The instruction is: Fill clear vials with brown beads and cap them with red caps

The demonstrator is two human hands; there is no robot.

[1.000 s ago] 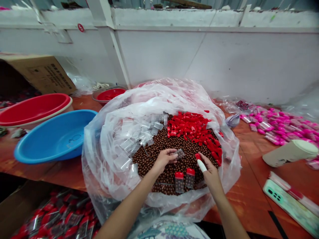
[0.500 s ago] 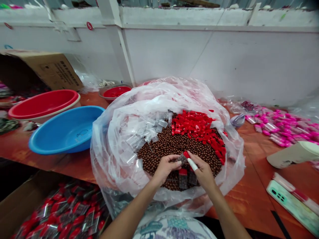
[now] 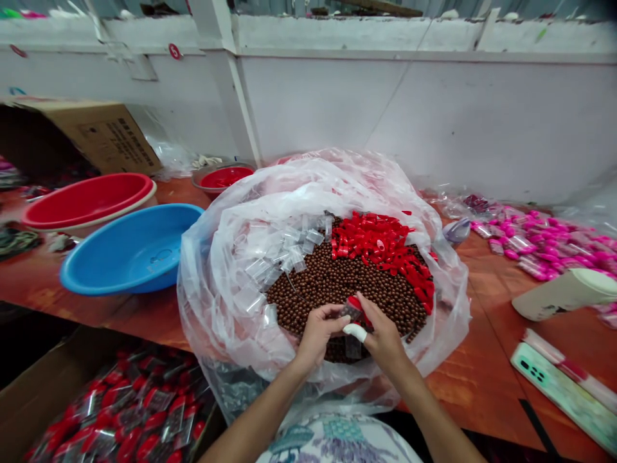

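Observation:
Above a bed of small round brown balls (image 3: pixel 322 273), my two hands meet. My left hand (image 3: pixel 315 331) pinches the end of a small clear plastic box with a red cap (image 3: pixel 353 310), which has dark contents. Fingers of my right hand (image 3: pixel 383 334), its thumb wrapped in white, close around the capped end. More red shows under the right fingers; whether that is a second box I cannot tell. Just below the hands lies another clear box (image 3: pixel 353 348). Loose clear boxes (image 3: pixel 289 247) lie on the balls at left, and red caps (image 3: pixel 371 235) at the back right.
A translucent plastic bag (image 3: pixel 216 283) surrounds the balls. Left are a blue basin (image 3: pixel 125 257), a red basin (image 3: pixel 91 199) and a carton of red-capped boxes (image 3: pixel 130 411). Right are pink-capped containers (image 3: pixel 544 244), a cup (image 3: pixel 559 296) and a phone (image 3: pixel 554 386).
My right hand has shifted left, closer to my left hand, and its white-wrapped thumb has swung below the box. The red-capped boxes lying beneath my hands are now largely out of sight.

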